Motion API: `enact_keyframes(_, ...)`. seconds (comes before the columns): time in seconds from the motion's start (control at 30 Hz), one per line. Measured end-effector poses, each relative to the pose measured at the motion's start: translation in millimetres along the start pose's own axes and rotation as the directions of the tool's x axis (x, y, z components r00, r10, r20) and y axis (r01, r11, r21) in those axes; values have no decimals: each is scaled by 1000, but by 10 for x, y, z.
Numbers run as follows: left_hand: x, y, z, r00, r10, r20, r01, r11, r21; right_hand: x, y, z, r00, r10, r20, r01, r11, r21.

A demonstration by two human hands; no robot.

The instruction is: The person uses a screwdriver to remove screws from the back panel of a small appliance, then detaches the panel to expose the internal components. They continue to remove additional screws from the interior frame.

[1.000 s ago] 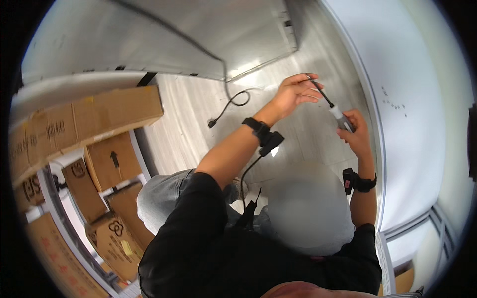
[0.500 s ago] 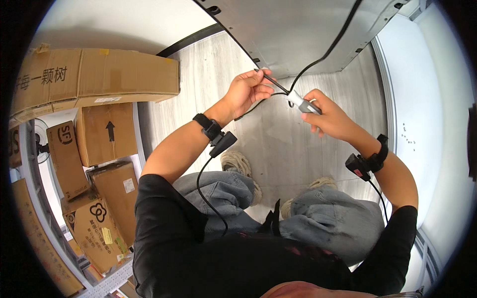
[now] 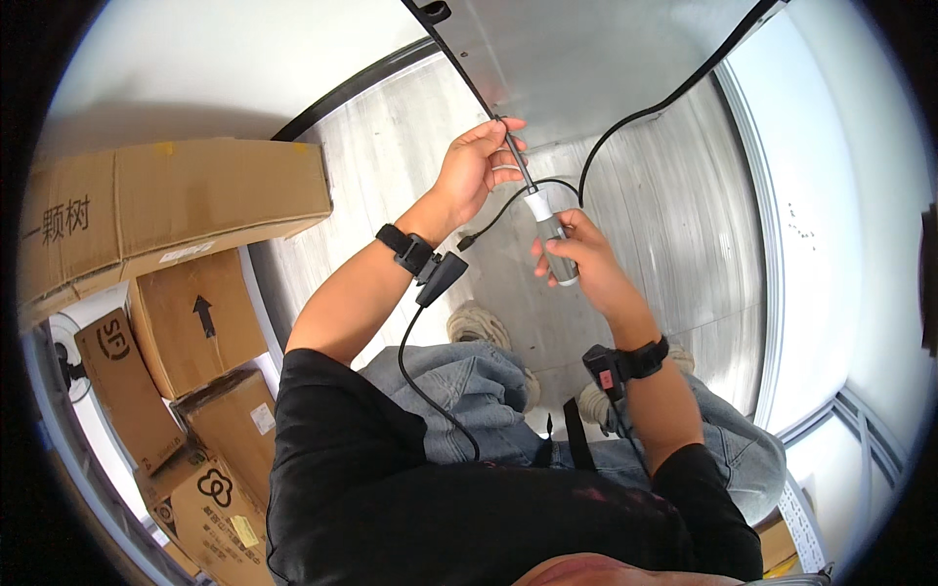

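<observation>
A screwdriver (image 3: 557, 249) with a grey handle and white collar points up and slightly left toward the lower edge of a large metal panel (image 3: 586, 68). My right hand (image 3: 583, 256) is closed round its handle. Near the tip, the fingers of my left hand (image 3: 479, 168) pinch the dark shaft close to the panel's edge. What the tip meets there is hidden by those fingers. Behind the screwdriver runs a black cable (image 3: 625, 119), and its plug end (image 3: 467, 241) hangs just below my left hand. Each wrist wears a black strap with a small device.
Cardboard boxes (image 3: 195, 200) are stacked on a metal shelf at the left. A pale wood-look floor (image 3: 674, 205) lies beneath, with my shoes on it. On the right runs a white wall panel with a metal-framed edge (image 3: 747, 225).
My right hand and the screwdriver have swung left and nearer to me, so the shaft stands steeper. My left hand stays at the panel's edge. The view has shifted right.
</observation>
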State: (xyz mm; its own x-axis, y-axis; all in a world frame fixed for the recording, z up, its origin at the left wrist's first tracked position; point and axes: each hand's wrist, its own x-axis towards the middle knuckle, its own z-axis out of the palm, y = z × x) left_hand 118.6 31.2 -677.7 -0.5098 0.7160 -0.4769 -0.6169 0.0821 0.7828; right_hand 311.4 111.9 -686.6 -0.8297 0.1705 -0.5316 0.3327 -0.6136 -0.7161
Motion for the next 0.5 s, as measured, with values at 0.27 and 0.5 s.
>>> enact_keyframes(0.27,5,3,-11,996,89,9,-90,995,50,-33,276,145,980,-151,-130,176,962,210)
enact_keyframes(0.5,30,20,-25,994,102,-31,-99,992,81,31,296,233,971,-194,-142,228,928,295)
